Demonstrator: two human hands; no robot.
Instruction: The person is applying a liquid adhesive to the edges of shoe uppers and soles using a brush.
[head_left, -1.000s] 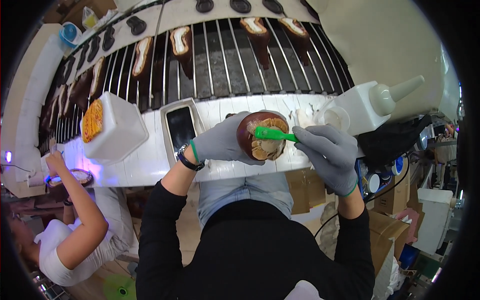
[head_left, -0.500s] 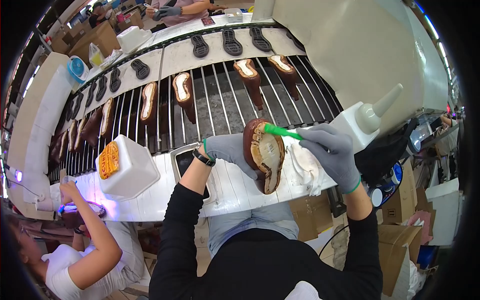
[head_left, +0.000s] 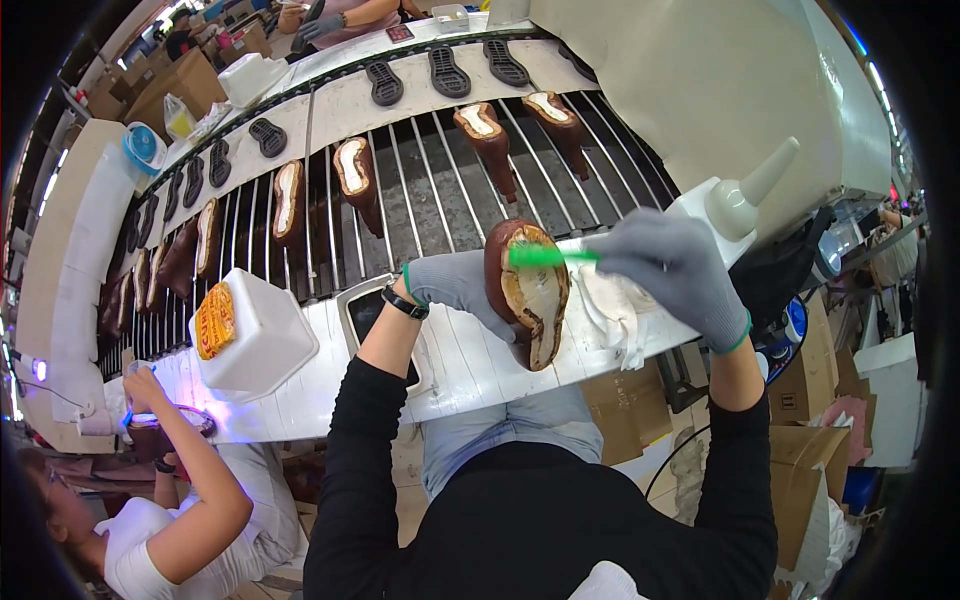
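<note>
A brown shoe upper (head_left: 495, 268) stands tilted over the table edge, its pale, dark-rimmed underside turned up. Grey-gloved, my left hand (head_left: 452, 288) wraps its left side and holds it. My right hand (head_left: 685, 275), also gloved and blurred by motion, grips a green brush (head_left: 540, 257). The brush head lies across the upper part of the underside, and the fingers partly cover the handle. Just below that hand, a crumpled white cloth (head_left: 612, 312) rests on the white table (head_left: 470, 385).
Past the table runs a rod conveyor (head_left: 425, 205) carrying several brown shoe uppers (head_left: 352, 168). Black soles (head_left: 449, 72) line the ledge behind. A white container (head_left: 270, 340) and a dark tray (head_left: 365, 318) stand left, a white nozzle bottle (head_left: 735, 205) right. A co-worker (head_left: 190, 510) sits at left.
My right hand has shifted rightward and slightly up, and the brush now lies flatter across the shoe upper. The left hand keeps its hold. The whole view has shifted slightly.
</note>
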